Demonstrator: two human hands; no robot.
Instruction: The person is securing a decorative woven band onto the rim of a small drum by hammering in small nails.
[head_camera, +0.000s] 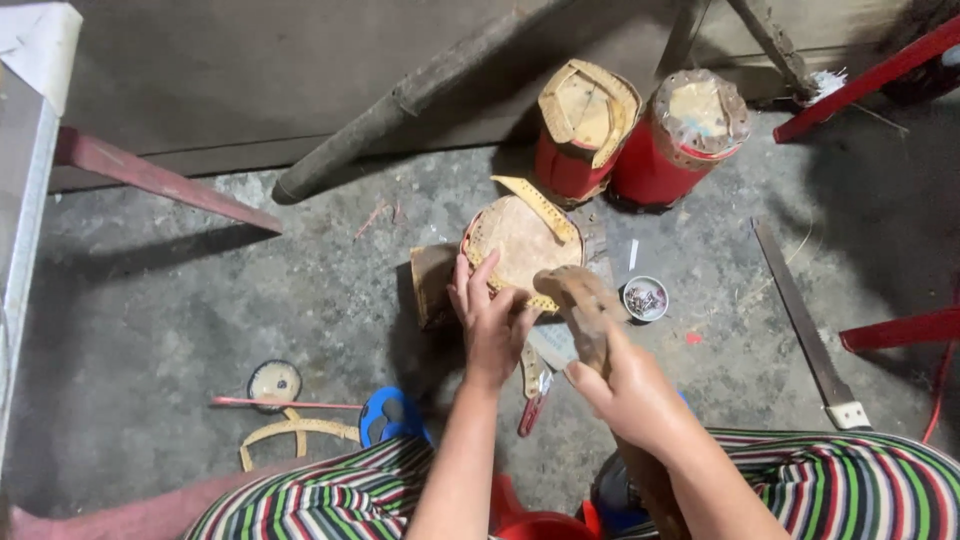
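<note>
Striped trousers (300, 505) across the bottom edge, blue sandal (388, 415) beside the left knee. Right hand (632, 400) wrapped tight round the handle of a wooden mallet (592, 305), fingers fully closed, mallet head resting at the near rim of a small drum (520, 245). Left hand (488, 315) laid on that same rim, fingers loosely spread and pressing a pale strip against the drum's edge, not clenched round anything. Drum sitting on a wooden block (432, 280) on the concrete floor (160, 310), skin upward, a second pale strip (538, 205) lying across its far side. Red-handled tool (534, 400), possibly pliers, on the floor under the wrists. Small round tin (645, 298) of what look like tacks just right of the drum. Long flat blade (800, 320) further right. Beyond, two red drums (640, 135) standing side by side near the wall, tops covered in pale hide.
</note>
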